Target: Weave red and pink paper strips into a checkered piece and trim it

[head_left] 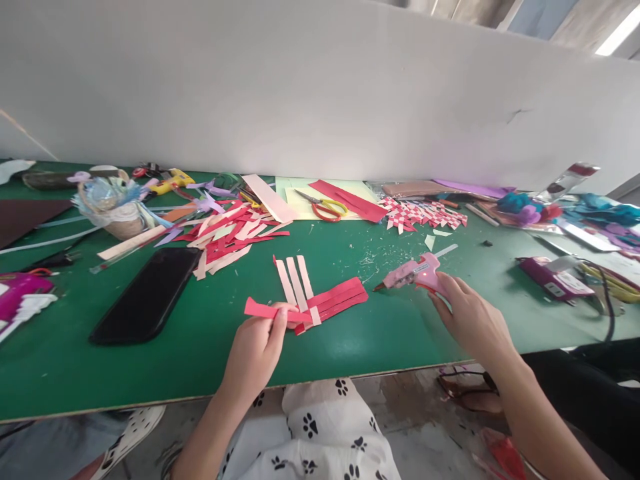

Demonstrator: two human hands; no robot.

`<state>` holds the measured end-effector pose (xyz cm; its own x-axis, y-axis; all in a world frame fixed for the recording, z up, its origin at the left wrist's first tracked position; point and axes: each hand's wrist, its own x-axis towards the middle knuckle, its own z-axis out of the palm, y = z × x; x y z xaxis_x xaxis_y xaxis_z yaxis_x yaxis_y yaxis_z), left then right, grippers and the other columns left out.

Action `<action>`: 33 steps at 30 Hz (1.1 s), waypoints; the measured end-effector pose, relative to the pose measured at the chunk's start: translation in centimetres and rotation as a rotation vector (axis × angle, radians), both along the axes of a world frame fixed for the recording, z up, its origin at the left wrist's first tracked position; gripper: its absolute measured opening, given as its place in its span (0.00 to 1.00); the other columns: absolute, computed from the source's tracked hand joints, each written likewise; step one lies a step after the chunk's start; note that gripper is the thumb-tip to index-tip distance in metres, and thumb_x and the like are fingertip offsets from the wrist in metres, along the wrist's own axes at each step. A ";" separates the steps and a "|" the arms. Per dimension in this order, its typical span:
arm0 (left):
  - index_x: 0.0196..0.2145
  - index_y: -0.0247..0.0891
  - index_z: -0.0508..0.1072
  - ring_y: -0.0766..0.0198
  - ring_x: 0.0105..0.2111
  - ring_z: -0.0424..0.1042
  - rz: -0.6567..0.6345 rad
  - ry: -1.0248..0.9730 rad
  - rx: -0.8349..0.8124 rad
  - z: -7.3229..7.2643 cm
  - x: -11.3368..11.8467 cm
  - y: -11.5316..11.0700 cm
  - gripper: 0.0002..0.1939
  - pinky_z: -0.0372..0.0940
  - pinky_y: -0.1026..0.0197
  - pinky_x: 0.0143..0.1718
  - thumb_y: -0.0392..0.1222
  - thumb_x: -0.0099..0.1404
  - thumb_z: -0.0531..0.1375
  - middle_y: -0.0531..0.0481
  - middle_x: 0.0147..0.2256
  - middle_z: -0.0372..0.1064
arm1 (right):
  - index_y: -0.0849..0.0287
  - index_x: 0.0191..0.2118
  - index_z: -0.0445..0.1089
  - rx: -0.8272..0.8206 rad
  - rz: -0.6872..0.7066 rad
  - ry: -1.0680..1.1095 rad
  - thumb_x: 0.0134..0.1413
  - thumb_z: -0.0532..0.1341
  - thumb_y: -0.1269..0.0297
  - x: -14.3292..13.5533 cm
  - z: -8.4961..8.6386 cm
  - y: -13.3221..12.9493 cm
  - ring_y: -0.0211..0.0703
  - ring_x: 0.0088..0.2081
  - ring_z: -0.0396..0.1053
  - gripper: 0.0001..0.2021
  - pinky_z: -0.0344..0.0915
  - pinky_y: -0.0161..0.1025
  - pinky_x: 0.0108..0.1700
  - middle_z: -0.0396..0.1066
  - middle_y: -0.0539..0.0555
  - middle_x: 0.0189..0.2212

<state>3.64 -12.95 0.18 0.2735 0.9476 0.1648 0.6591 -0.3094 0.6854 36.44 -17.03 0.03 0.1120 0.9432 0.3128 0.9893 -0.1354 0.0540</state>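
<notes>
My left hand [257,343] is closed near the table's front edge, its thumb pressing on a red paper strip [259,309]. Red strips [340,298] fan out to the right of it, and pale pink strips [295,280] cross them like a weave. The fingers under the strips are mostly hidden. To the right, my right hand [467,313] has its fingers around the handle of a pink hot glue gun [413,271], whose nozzle points left toward the strips. The gun lies low over the green table, and I cannot tell whether it touches the surface.
Behind the strips lie a heap of red and pink strips [227,233], scissors [325,208] and small checkered woven pieces [423,215]. A black phone [147,297] is at left. A purple box [555,279] with a dark cable sits at right. The white wall [320,93] rises behind.
</notes>
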 end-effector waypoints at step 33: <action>0.35 0.39 0.70 0.63 0.32 0.68 -0.245 0.211 0.344 -1.0 0.4 -0.3 0.08 0.64 0.61 0.30 0.36 0.62 0.51 0.49 0.33 0.68 | 0.57 0.41 0.68 -0.236 0.516 0.853 0.55 0.53 0.64 -10.4 2.8 4.8 0.36 0.27 0.64 0.10 0.61 0.34 0.30 0.66 0.49 0.27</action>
<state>4.04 -13.28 -0.82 0.5433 0.7515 0.3743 0.6528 -0.6585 0.3746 26.05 -12.26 2.85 -0.2272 0.9665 0.1192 0.6455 0.2411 -0.7247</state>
